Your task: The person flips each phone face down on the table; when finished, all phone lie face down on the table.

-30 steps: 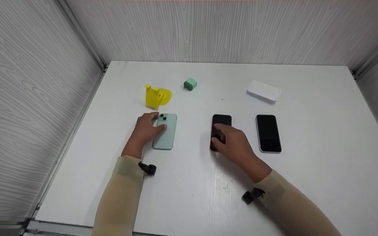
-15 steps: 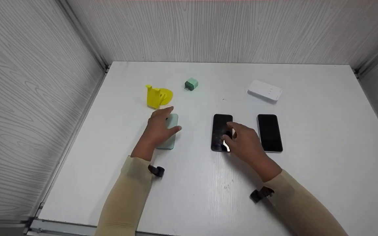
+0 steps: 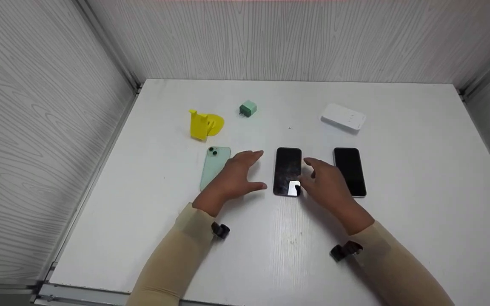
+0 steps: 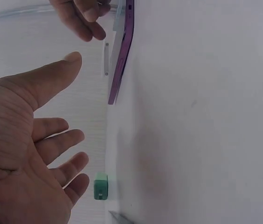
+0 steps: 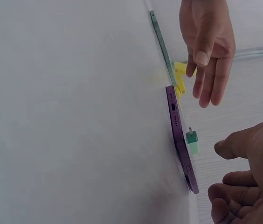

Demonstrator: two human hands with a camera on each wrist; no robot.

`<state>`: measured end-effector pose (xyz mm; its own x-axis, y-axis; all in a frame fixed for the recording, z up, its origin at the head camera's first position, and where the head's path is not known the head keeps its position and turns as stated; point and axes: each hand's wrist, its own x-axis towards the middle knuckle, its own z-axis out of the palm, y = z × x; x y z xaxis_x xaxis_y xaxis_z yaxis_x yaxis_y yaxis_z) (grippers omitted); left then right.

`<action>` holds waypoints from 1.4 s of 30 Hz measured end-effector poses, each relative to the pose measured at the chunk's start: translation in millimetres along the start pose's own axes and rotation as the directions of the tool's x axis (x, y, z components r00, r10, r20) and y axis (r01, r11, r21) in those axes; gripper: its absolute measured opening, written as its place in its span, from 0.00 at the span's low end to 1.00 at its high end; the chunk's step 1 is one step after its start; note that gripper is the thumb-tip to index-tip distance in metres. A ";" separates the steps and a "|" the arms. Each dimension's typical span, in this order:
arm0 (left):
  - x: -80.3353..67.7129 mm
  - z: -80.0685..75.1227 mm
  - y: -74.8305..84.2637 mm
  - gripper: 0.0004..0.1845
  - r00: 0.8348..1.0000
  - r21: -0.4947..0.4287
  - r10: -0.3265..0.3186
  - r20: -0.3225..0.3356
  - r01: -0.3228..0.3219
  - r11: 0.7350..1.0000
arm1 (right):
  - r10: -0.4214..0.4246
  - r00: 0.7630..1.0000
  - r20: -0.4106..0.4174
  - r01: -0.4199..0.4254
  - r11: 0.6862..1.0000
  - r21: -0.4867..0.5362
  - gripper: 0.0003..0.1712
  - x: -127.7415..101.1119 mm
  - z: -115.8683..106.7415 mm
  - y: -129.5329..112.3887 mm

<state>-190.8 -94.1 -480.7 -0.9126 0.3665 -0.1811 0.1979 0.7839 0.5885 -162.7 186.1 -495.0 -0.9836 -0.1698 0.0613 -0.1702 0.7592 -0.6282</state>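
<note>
Purple phone lies flat, screen up, at the centre of the white bench, between my two hands. Its purple edge shows in both wrist views.

Layout, left to right:
- Yellow stand at 11 o'clock from the purple phone, near the back.
- Green phone, back side up, at 9 o'clock, partly covered by my left wrist.
- My left hand, just beside the purple phone's left edge at 9 o'clock. Fingers spread and straight, thumb apart, holding nothing.
- Green charger at 11 o'clock, well behind.
- My right hand, at 3 o'clock beside the right edge. Fingers loosely extended, gripping nothing; whether a fingertip touches the edge, I cannot tell.
- Black phone at 3 o'clock, partly behind my right hand.
- White power bank at 1 o'clock, near the back.

Step in hand, as judged: both hands bracket the purple phone, approach stage, no grip yet. The next move calls for fingertips closing on both long edges evenly, keeping clear of the neighbouring phones.
</note>
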 end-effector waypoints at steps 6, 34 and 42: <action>4.8 10.3 4.4 0.53 0.998 0.045 0.026 0.058 -0.029 0.999 | 0.023 0.998 0.054 -0.023 1.000 0.001 0.38 2.2 -3.8 11.9; 17.5 24.1 6.0 0.50 0.981 0.094 0.133 0.140 -0.147 0.985 | -0.011 0.991 0.134 0.012 1.000 -0.010 0.34 -9.2 -1.6 4.8; 20.3 27.2 5.1 0.49 0.980 0.112 0.155 0.125 -0.169 0.979 | -0.001 0.990 0.138 -0.005 0.999 0.043 0.31 -9.0 1.1 5.6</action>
<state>-198.6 -69.0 -502.8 -0.8191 0.5431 -0.1849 0.3878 0.7617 0.5191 -154.7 191.2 -500.0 -0.9656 -0.2558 -0.0456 -0.1628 0.7324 -0.6611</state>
